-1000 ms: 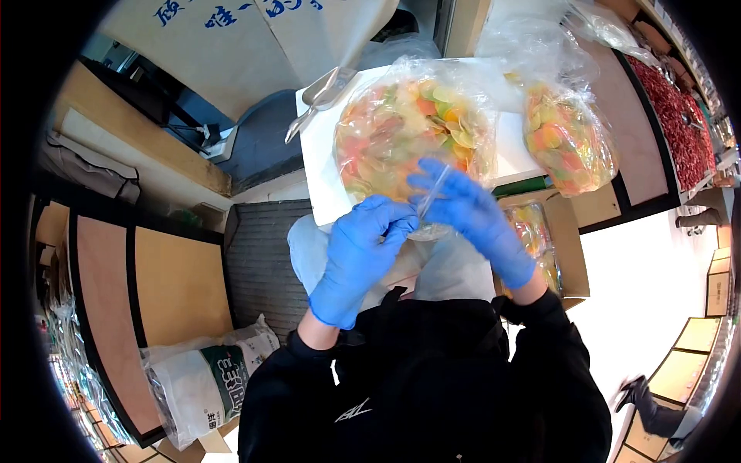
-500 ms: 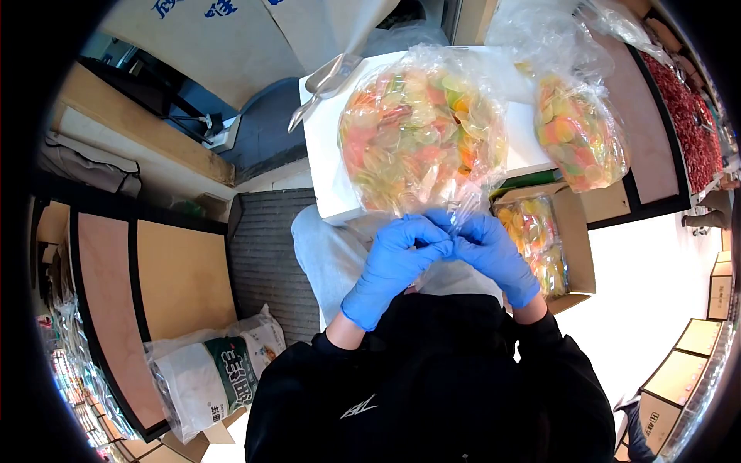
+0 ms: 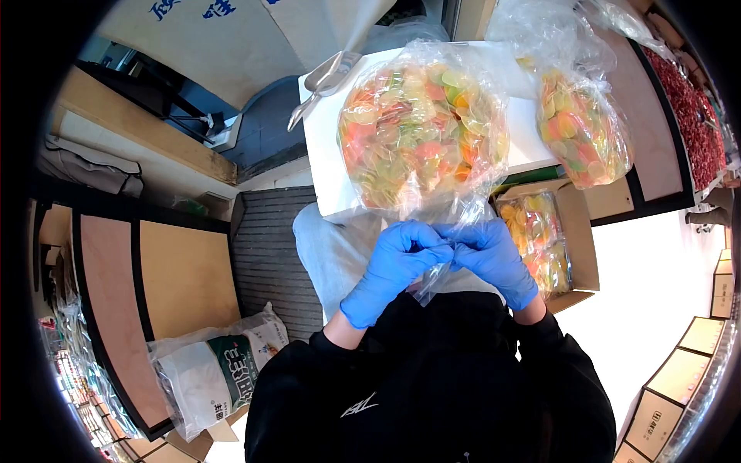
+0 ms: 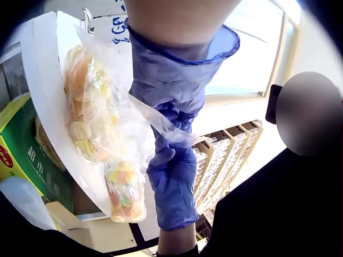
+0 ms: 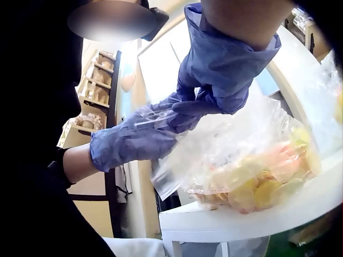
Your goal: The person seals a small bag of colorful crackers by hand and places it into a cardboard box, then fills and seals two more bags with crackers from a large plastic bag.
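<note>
A large clear plastic bag (image 3: pixel 424 131) full of thin, translucent discs in red, green, yellow and orange lies on a white table (image 3: pixel 332 177). At its near end the plastic is gathered into a neck. My blue-gloved left hand (image 3: pixel 397 266) pinches this neck, thumb and fingertips together. Facing it, my gloved right hand (image 3: pixel 498 258) grips the plastic too, and the fingertips of both hands meet. Loose film (image 3: pixel 431 285) hangs toward my lap below them. The right wrist view shows the gloved hands overlapping at the bag's end; the exact spot between the fingertips is hidden.
A metal scoop (image 3: pixel 328 77) lies at the table's back left. To the right sits a second bag (image 3: pixel 583 131) of discs. A cardboard box (image 3: pixel 579 239) with packed bags stands right of my knees; a white and green sack (image 3: pixel 220 366) lies at left.
My right hand, blurred and apart from the left a second ago, has come down to meet it at the bag's neck. Loose film now shows below the hands.
</note>
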Demonstrator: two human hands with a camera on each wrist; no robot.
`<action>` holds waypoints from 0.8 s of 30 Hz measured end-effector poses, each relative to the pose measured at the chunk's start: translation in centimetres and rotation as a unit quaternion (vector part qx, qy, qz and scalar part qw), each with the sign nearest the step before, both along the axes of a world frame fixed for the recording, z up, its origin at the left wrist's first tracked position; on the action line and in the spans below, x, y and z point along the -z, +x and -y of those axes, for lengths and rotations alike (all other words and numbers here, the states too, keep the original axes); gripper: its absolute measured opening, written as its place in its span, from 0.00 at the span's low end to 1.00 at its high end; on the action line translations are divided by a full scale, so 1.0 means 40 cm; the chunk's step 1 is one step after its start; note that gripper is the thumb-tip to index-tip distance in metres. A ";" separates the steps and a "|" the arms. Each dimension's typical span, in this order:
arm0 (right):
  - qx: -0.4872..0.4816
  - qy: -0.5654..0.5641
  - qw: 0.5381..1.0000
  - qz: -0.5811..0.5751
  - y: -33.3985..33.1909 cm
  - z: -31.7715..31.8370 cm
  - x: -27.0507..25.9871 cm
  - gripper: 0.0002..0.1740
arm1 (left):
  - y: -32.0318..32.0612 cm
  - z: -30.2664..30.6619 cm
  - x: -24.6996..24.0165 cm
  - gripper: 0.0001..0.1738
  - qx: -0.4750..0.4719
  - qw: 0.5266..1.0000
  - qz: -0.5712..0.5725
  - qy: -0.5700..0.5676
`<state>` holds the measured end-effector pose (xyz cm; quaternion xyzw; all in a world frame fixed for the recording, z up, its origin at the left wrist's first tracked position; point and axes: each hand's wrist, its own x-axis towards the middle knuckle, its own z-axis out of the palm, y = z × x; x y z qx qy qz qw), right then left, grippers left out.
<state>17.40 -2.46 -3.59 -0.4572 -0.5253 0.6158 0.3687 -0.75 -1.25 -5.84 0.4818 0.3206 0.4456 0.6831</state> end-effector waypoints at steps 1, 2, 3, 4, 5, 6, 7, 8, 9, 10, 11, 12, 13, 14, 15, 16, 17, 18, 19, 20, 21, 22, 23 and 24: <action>0.001 -0.001 1.000 -0.017 0.000 -0.002 -0.007 0.17 | -0.006 -0.001 0.004 0.06 -0.006 1.000 0.023 -0.010; 0.003 -0.002 0.999 -0.035 -0.002 -0.002 -0.011 0.18 | -0.008 -0.001 0.005 0.06 -0.011 0.999 0.046 -0.020; 0.034 0.021 0.998 -0.041 -0.007 -0.001 -0.007 0.17 | -0.007 -0.003 0.000 0.06 -0.021 0.999 0.040 -0.017; 0.063 0.044 0.996 -0.046 -0.015 0.002 0.002 0.17 | -0.005 -0.004 -0.010 0.06 -0.032 0.999 0.035 -0.015; 0.092 0.067 0.992 -0.052 -0.023 0.003 0.007 0.16 | -0.003 -0.007 -0.019 0.05 -0.044 0.999 0.030 -0.011; 0.151 0.232 0.959 0.066 -0.029 -0.006 0.002 0.16 | 0.000 -0.010 -0.028 0.05 -0.064 0.998 0.002 -0.027; 0.204 0.385 0.882 0.180 -0.035 -0.019 -0.005 0.15 | 0.003 -0.013 -0.037 0.05 -0.084 0.995 -0.026 -0.042; 0.169 0.442 0.856 0.211 -0.030 -0.018 -0.002 0.14 | 0.007 -0.014 -0.041 0.05 -0.104 0.992 -0.054 -0.057; 0.135 0.499 0.823 0.238 -0.025 -0.017 0.000 0.13 | 0.009 -0.012 -0.036 0.05 -0.097 0.992 -0.054 -0.052; 0.103 0.553 0.786 0.258 -0.020 -0.016 0.003 0.12 | 0.011 -0.009 -0.024 0.05 -0.091 0.993 -0.054 -0.046; 0.057 0.559 0.784 0.264 -0.018 -0.015 0.001 0.12 | 0.011 -0.007 -0.014 0.05 -0.085 0.994 -0.055 -0.041; 0.011 0.562 0.782 0.269 -0.018 -0.011 -0.002 0.12 | 0.010 -0.006 -0.008 0.05 -0.091 0.994 -0.054 -0.039; 0.016 0.497 0.828 0.261 -0.017 -0.004 -0.009 0.12 | 0.010 -0.008 -0.002 0.05 -0.097 0.993 -0.052 -0.037; 0.019 0.430 0.867 0.251 -0.015 0.004 -0.020 0.12 | 0.012 -0.011 -0.001 0.06 -0.104 0.993 -0.049 -0.033; 0.022 0.360 0.901 0.241 -0.012 0.010 -0.025 0.13 | 0.017 -0.009 -0.002 0.06 -0.116 0.990 -0.085 0.014; 0.023 0.297 0.932 0.207 -0.006 0.015 -0.022 0.13 | 0.023 -0.002 -0.006 0.06 -0.126 0.983 -0.121 0.060; 0.023 0.232 0.957 0.173 0.003 0.018 -0.019 0.14 | 0.026 0.001 -0.008 0.07 -0.136 0.973 -0.156 0.106; 0.022 0.167 0.976 0.137 0.010 0.018 -0.017 0.15 | 0.024 0.000 -0.009 0.06 -0.135 0.961 -0.184 0.159; 0.014 0.077 0.996 0.031 0.014 0.018 -0.020 0.15 | 0.019 -0.003 -0.010 0.05 -0.132 0.945 -0.211 0.212; 0.005 -0.015 0.997 -0.077 0.018 0.019 -0.026 0.16 | 0.015 -0.005 -0.011 0.05 -0.129 0.926 -0.237 0.264; -0.003 -0.107 0.977 -0.182 0.019 0.019 -0.029 0.18 | 0.010 -0.007 -0.019 0.05 -0.124 0.919 -0.252 0.278; 0.004 -0.141 0.954 -0.264 0.018 0.017 -0.018 0.18 | 0.005 -0.010 -0.035 0.06 -0.118 0.911 -0.267 0.291; 0.012 -0.173 0.923 -0.344 0.016 0.013 0.003 0.19 | 0.004 -0.011 -0.046 0.07 -0.112 0.903 -0.282 0.305; 0.019 -0.204 0.884 -0.420 0.013 0.012 0.022 0.20 | 0.004 -0.007 -0.051 0.06 -0.104 0.886 -0.305 0.332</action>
